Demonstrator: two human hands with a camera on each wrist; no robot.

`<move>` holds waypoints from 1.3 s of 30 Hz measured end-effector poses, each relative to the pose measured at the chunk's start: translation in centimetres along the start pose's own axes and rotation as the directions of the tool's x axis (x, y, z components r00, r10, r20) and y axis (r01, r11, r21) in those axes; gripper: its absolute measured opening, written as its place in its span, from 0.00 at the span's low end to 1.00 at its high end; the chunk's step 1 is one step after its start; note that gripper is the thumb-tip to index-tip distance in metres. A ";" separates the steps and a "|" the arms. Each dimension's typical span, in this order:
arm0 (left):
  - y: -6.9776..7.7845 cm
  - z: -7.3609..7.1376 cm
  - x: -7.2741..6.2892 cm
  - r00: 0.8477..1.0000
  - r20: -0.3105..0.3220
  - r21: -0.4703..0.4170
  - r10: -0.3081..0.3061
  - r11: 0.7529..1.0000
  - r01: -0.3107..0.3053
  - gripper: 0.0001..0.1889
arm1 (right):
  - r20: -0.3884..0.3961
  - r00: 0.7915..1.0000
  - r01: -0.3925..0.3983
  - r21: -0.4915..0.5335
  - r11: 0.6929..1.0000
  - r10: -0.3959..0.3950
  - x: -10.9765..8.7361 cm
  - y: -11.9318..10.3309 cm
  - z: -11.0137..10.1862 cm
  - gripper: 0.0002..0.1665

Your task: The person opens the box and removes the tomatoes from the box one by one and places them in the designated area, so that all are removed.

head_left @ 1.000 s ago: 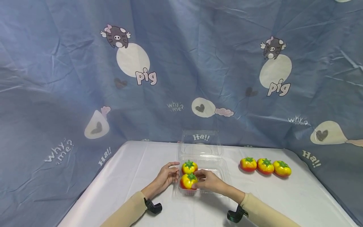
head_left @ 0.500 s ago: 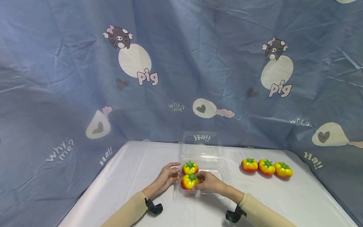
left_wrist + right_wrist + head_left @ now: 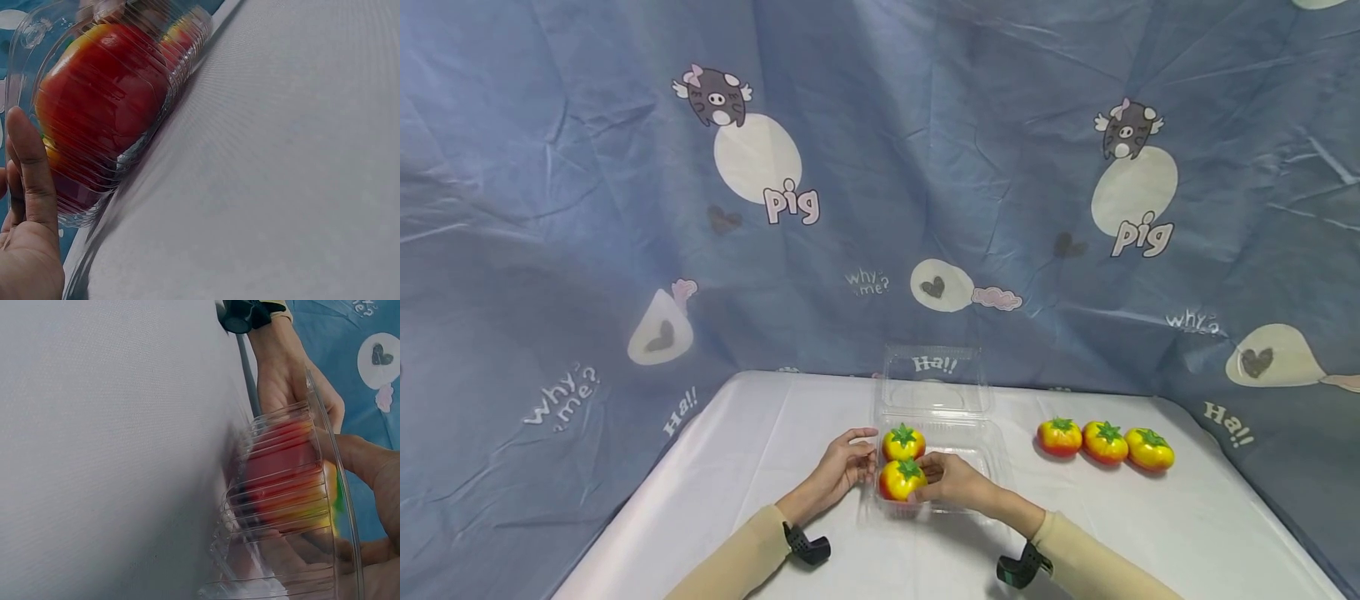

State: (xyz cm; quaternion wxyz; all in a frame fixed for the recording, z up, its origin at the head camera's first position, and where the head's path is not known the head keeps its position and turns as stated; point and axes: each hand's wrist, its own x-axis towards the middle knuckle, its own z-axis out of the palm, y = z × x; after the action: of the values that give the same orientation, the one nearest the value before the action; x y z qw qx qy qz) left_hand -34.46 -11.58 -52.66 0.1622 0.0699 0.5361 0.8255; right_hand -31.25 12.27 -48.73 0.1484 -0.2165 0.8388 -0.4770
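Observation:
A clear plastic clamshell box stands on the table with its lid raised at the back. Inside, along the left wall, sit two shiny yellow-red toy tomatoes with green star-shaped tops: a far tomato and a near tomato. My right hand reaches into the box and holds the near tomato between thumb and fingers; the right wrist view shows its fingers around it. My left hand rests by the box's left side, its extended finger against the clear wall.
Three more toy tomatoes stand in a row at the right: a left one, a middle one and a right one. A white cloth covers the table. Behind it hangs a blue printed curtain.
The head view shifts very slightly. Both hands, the two tomatoes in the box and the row at the right keep their places.

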 end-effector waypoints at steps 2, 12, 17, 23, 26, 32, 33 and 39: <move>0.0 0.0 0.0 1.000 -0.001 0.005 -0.002 1.000 0.002 0.22 | -0.004 1.000 0.000 -0.002 1.000 0.000 0.0 0.0 0.0 0.29; -0.1 0.0 0.0 1.000 -0.007 -0.008 -0.006 1.000 0.006 0.23 | -0.015 1.000 -0.014 -0.015 1.000 0.013 0.0 0.2 0.0 0.30; -0.1 -0.1 0.0 1.000 -0.002 -0.009 -0.011 1.000 0.011 0.23 | -0.014 0.999 -0.030 0.003 1.000 0.030 -0.1 0.1 0.1 0.31; 0.0 0.0 0.0 1.000 0.001 -0.010 -0.004 1.000 0.004 0.24 | -0.012 1.000 -0.024 0.032 0.999 0.024 -0.3 -0.2 -0.1 0.31; 0.0 0.0 0.0 1.000 0.003 -0.009 -0.005 1.000 0.005 0.24 | -0.012 1.000 -0.022 0.018 1.000 0.022 -0.4 -0.3 -0.2 0.31; 0.0 -0.1 0.1 1.000 0.009 -0.007 -0.015 1.000 0.016 0.24 | -0.005 1.000 0.000 -0.015 1.000 0.000 -0.5 -0.2 -0.5 0.33; 0.0 -0.1 0.1 1.000 0.009 -0.005 -0.015 1.000 0.015 0.24 | -0.003 1.000 0.001 -0.017 1.000 -0.001 -0.5 -0.2 -0.6 0.33; 0.1 0.0 0.0 1.000 -0.004 0.003 -0.005 1.000 0.005 0.24 | 0.000 1.000 0.014 -0.016 1.000 -0.014 -0.7 0.1 -1.2 0.34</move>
State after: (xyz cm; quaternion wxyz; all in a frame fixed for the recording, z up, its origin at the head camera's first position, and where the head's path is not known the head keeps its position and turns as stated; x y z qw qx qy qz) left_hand -34.46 -11.56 -52.60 0.1632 0.0673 0.5378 0.8244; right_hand -31.25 13.52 -48.19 0.1435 -0.2236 0.8411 -0.4712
